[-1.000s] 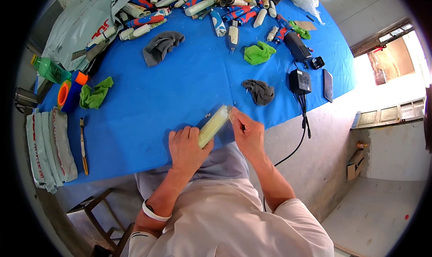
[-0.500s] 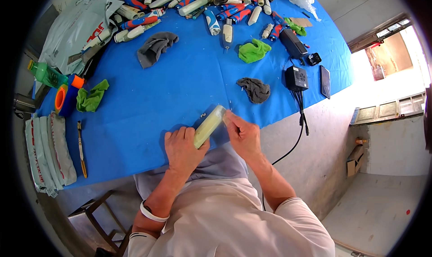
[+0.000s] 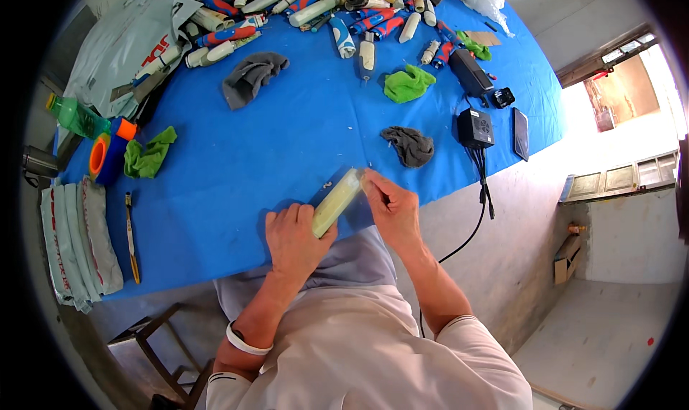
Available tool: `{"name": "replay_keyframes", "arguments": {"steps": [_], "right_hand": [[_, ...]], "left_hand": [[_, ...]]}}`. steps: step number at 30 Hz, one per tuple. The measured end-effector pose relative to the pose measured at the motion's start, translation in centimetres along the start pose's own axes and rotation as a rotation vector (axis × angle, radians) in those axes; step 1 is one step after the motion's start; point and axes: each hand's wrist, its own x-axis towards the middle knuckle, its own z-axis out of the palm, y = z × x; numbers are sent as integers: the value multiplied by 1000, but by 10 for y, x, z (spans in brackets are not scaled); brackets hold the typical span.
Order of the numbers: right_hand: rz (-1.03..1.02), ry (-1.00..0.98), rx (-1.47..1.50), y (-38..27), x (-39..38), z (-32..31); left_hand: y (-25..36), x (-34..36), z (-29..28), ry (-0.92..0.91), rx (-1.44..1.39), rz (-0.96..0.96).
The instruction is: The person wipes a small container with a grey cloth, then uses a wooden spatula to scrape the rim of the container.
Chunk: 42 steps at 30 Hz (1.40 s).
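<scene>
A pale yellow-green cylinder point(image 3: 335, 210), like a tool's handle casing, is held tilted over the front edge of the blue-covered table. My left hand point(image 3: 298, 236) wraps round its lower end. At its whitish upper end, my right hand point(image 3: 390, 203) has thumb and forefinger pinched together. What lies between those fingertips, if anything, is too small to make out. Beyond my right hand a crumpled dark grey cloth point(image 3: 409, 146) lies on the table. Small white scraps lie on the cover close to the cylinder.
Many similar cylinders and red-and-blue tubes point(image 3: 230, 35) are heaped at the far side. Green cloth point(image 3: 408, 84) and grey cloth point(image 3: 252, 78) lie nearer. A black power box point(image 3: 475, 128) trails cables off the right edge. A brush point(image 3: 131, 238) and stacked plastic packets point(image 3: 82, 241) sit left.
Both hands keep their hold, and the cylinder stays between them. My right fingers have shifted slightly at its upper end. The whole view has moved a little.
</scene>
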Motion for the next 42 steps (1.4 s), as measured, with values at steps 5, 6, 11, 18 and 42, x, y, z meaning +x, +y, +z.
{"name": "replay_keyframes", "arguments": {"steps": [5,6,11,18,42], "right_hand": [[-18,-12,-100,3,0,-3],[-34,-4,-90,5,-1,-2],[-47,-11,-98,0,-5,-3],[-58,-31,-115,3,-6,-4],[-109,-16,-78,11,-28,11]], "left_hand": [[1,0,0,8,-7,-5],[1,0,-1,-3,-2,-7],[0,0,-1,-17,2,1],[0,0,-2,-25,-3,7],[2,1,4,34,6,8]]}}
